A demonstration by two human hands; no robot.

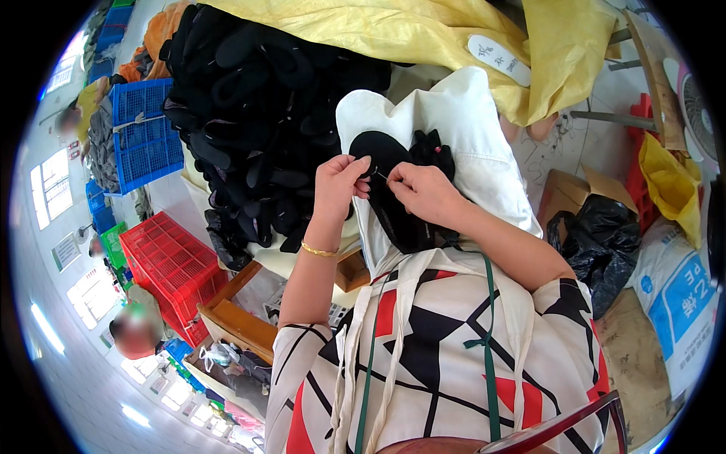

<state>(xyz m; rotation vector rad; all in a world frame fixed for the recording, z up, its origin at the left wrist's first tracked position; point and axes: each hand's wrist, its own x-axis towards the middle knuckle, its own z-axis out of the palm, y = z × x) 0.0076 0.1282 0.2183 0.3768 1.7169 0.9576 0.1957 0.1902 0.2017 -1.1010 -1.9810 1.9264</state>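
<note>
A black cloth slipper [380, 148] lies on the white cloth [476, 136] over my lap. My left hand [343, 183] is closed on the slipper's left edge, thumb on top. At the slipper's middle, my right hand [425, 194] pinches a thin, pale, needle-like sliver [380, 175], too small to name surely. Beside the slipper, partly behind my right hand, lies a bunched black piece [432, 151] with a small pink spot. Just beyond my left hand rises a large heap of black slippers [253, 113].
Yellow sheeting [423, 30] with a white insole [499, 59] on it lies beyond. Blue [147, 136] and red crates [170, 265] stand left, near a wooden drawer [242, 321]. At right are a cardboard box [563, 193], a black bag [601, 234] and a white-blue sack [677, 295].
</note>
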